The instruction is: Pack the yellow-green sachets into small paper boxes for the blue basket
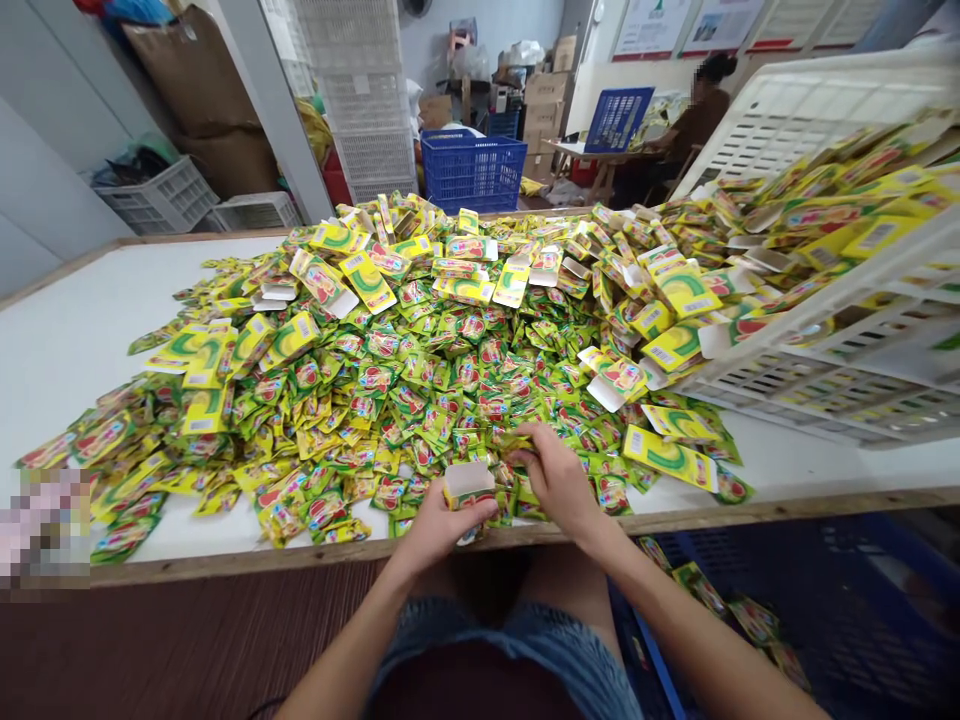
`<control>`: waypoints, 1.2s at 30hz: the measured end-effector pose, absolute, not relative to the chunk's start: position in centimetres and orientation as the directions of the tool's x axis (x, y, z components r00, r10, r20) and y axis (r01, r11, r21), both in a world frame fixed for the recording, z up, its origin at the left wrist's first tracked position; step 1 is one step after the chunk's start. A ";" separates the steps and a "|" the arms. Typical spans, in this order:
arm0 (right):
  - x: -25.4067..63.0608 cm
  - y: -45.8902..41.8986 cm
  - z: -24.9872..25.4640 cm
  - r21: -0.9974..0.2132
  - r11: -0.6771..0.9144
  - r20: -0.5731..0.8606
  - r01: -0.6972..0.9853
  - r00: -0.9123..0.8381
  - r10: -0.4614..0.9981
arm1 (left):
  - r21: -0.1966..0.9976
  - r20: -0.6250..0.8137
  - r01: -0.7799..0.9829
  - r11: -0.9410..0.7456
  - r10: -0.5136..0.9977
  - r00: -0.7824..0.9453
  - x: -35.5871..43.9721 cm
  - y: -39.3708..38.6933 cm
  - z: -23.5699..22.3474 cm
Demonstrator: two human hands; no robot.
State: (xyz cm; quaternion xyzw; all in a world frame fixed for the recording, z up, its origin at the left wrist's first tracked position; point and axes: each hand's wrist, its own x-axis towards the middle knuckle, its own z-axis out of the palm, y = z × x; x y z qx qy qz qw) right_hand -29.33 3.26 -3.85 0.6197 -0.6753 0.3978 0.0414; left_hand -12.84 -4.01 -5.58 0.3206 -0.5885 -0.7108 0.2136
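My left hand [441, 522] is wrapped round a small carton [471, 484], holding it upright near the table's front edge with its white flap standing up. Beside it, my right hand [559, 478] reaches over the front of a heap of green and yellow sachets [465, 375], thumb and fingers curled together. What lies between those fingertips, if anything, blends with the sachets behind. Yellow cartons [367, 282] with open ends lie over the back and left of the heap. A few more cartons [670, 456] rest to the right of my right hand.
At the right a white crate [840, 385] lies tipped, cartons spilling from it onto the white table [56, 345]. Below the table's right side stands a blue crate [847, 610] with several sachets. Behind are stacked white crates [364, 100], a blue basket [474, 170] and a seated person [694, 125].
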 end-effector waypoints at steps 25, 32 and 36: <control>-24.9 4.6 1.3 -0.660 -0.110 0.309 -0.743 -0.136 -0.941 | 0.998 -0.058 -0.059 -0.018 -0.618 -0.784 -12.8 -4.0 -5.0; -24.4 4.6 0.1 -0.565 -0.099 0.363 -0.819 -0.139 -0.921 | 0.999 -0.029 -0.036 -0.001 -0.639 -0.769 -12.0 -4.0 -5.1; -24.6 4.7 -0.8 -0.645 -0.137 0.326 -0.752 -0.109 -0.939 | 0.999 0.025 0.000 0.037 -0.670 -0.742 -11.6 -4.2 -5.8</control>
